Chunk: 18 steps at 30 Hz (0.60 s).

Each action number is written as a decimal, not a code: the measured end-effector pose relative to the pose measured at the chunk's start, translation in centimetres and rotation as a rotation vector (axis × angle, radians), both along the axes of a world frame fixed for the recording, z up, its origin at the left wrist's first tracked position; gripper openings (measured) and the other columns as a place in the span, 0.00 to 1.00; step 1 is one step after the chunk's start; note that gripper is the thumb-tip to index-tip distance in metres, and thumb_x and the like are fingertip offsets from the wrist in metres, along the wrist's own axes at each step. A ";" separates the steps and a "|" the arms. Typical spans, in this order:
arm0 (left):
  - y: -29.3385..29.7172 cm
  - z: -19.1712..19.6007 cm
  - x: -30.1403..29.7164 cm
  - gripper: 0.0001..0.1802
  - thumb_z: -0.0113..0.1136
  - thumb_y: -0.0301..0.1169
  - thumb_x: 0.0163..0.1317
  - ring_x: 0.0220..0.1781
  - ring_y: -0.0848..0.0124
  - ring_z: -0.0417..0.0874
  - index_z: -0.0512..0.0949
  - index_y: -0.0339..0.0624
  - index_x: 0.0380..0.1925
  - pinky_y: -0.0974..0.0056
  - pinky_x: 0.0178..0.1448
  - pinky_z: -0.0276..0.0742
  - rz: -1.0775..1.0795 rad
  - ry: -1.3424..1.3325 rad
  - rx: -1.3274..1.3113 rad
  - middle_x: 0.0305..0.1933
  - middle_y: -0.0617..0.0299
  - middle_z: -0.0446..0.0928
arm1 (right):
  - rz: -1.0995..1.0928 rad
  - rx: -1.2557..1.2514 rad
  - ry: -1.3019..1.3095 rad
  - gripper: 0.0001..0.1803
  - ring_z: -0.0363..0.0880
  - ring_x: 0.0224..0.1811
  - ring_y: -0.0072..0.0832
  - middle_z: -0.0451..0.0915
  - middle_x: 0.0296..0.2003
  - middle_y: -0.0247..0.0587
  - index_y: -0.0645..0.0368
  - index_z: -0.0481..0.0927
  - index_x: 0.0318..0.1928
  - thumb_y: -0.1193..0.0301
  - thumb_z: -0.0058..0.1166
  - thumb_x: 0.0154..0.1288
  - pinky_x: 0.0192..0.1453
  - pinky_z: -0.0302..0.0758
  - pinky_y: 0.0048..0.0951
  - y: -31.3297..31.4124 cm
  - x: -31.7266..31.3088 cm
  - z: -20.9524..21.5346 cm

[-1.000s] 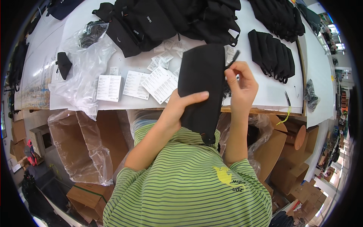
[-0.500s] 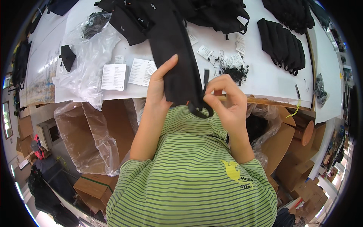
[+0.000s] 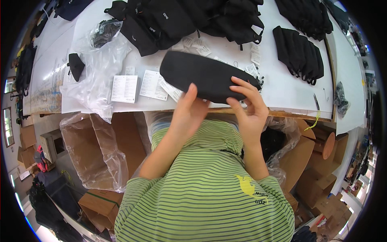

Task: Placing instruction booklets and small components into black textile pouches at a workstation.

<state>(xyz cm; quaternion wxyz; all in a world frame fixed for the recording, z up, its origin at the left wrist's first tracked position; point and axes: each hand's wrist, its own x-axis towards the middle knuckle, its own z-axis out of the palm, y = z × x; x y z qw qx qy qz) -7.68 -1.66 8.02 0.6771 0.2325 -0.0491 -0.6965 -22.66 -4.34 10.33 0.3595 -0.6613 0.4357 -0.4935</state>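
A long black fabric pouch (image 3: 201, 76) with rounded ends lies crosswise in front of me, over the near part of the table. At its right end my right hand (image 3: 250, 105) grips it, fingers on the upper face and thumb at the near edge. My left hand (image 3: 188, 113), slightly blurred, holds the near edge left of the middle, its thumb against the cloth and its other fingers partly hidden. White printed tags (image 3: 154, 85) lie beside the pouch on the left. Some black corded tags behind its right end are partly covered.
Black pouches (image 3: 165, 22) are heaped at the back, with a neat row of more pouches (image 3: 299, 54) at the right. A clear plastic bag (image 3: 90, 76) and a stack of printed cards (image 3: 124, 88) are at left. Small snips (image 3: 317, 103) lie near the front edge. Lined cardboard boxes (image 3: 90, 149) stand below.
The pouch has turned from upright to crosswise, hiding its loop end and the tag once beside my right hand. My left hand has moved down and right, toward the pouch's near edge.
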 end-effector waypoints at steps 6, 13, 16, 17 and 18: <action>-0.8 1.2 2.2 0.26 0.64 0.23 0.57 0.54 0.74 0.72 0.68 0.38 0.56 0.72 0.53 0.72 0.301 -0.908 -0.039 0.62 0.59 0.66 | 0.040 0.204 -0.137 0.13 0.74 0.48 0.20 0.80 0.47 0.35 0.59 0.82 0.42 0.80 0.62 0.54 0.42 0.68 0.16 -1.1 -2.0 -0.9; -1.5 -0.6 2.7 0.08 0.65 0.23 0.56 0.30 0.83 0.73 0.80 0.37 0.36 0.78 0.26 0.69 0.172 -1.067 0.016 0.48 0.61 0.77 | 0.007 0.398 -0.153 0.12 0.63 0.23 0.09 0.81 0.33 0.27 0.58 0.84 0.40 0.77 0.65 0.53 0.28 0.60 0.12 -2.6 -4.2 -0.8; -1.6 -0.6 2.2 0.09 0.64 0.22 0.57 0.32 0.82 0.74 0.80 0.36 0.38 0.77 0.26 0.70 0.141 -1.016 0.032 0.44 0.63 0.78 | 0.008 0.472 -0.128 0.11 0.62 0.22 0.08 0.74 0.24 0.21 0.58 0.85 0.40 0.77 0.66 0.53 0.27 0.57 0.12 -2.9 -5.9 -1.0; -1.8 -0.5 2.2 0.10 0.62 0.21 0.58 0.33 0.80 0.75 0.79 0.36 0.40 0.76 0.29 0.72 0.090 -1.008 -0.013 0.45 0.63 0.77 | -0.007 0.487 -0.129 0.11 0.62 0.22 0.08 0.72 0.22 0.20 0.58 0.85 0.39 0.76 0.66 0.53 0.26 0.56 0.12 -3.1 -6.6 -1.3; -1.9 -0.3 2.4 0.09 0.59 0.21 0.60 0.37 0.77 0.77 0.79 0.35 0.41 0.74 0.33 0.75 0.027 -1.005 -0.016 0.49 0.59 0.76 | -0.019 0.502 -0.233 0.10 0.66 0.24 0.08 0.75 0.24 0.22 0.59 0.85 0.39 0.76 0.64 0.55 0.27 0.60 0.12 -3.6 -7.2 -1.2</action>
